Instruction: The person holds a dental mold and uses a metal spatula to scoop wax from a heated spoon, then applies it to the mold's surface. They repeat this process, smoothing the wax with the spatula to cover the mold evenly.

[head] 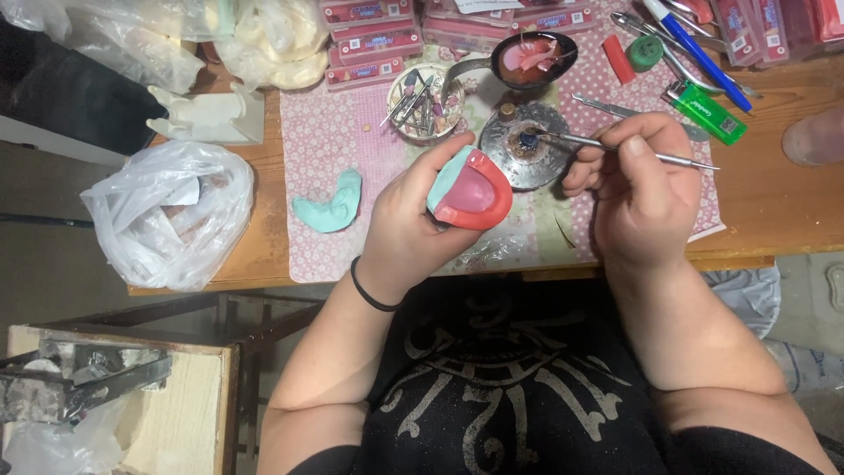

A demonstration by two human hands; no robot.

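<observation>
My left hand (407,214) holds a teal dental cast covered with a red wax plate (471,187), tilted up over the patterned cloth. My right hand (640,185) grips a thin metal carving tool (580,141) like a pen. The tool's tip rests at the middle of a round metal burner dish (526,147) just behind the cast. A second teal cast (330,207) lies on the cloth to the left of my left hand.
A wooden table (774,202) carries a pink dotted cloth (334,141), a cup of burs (424,102), a spoon with pink wax (532,57), a green lighter (708,113), pens and tweezers, flat boxes, plastic bags (171,211) and a white plaster mould (211,114). A wooden box (185,413) stands lower left.
</observation>
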